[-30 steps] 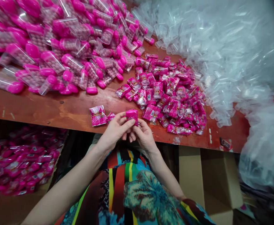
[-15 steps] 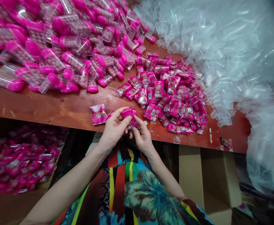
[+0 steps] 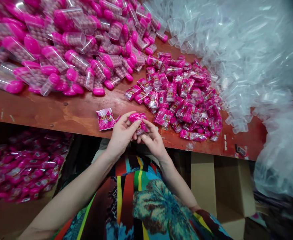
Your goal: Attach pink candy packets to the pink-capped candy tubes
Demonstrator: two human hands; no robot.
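Observation:
My left hand [image 3: 123,133] and my right hand [image 3: 153,138] meet at the table's front edge, both closed on one pink printed wrapper [image 3: 141,125]. Its left end looks rounded and glossy, like the pink cap of a candy tube; how much of a tube is inside is hidden by my fingers. Left of my left hand, a flat pink wrapper [image 3: 105,119] lies on the wood, with part of another one peeking out beside my fingers. To the right, a heap of pink wrapped packets [image 3: 184,103] spreads over the table.
Pink-capped clear tubes of small balls [image 3: 78,60] are piled at the back left. Clear empty tubes [image 3: 226,63] in a big plastic bag fill the right. A box of pink packets [image 3: 26,170] stands below left, and an open cardboard box [image 3: 203,180] below the table [image 3: 71,116].
The pink wrapper has turned in my hands, and a rounded pink end now shows at its left. My right fingers have opened out slightly around it.

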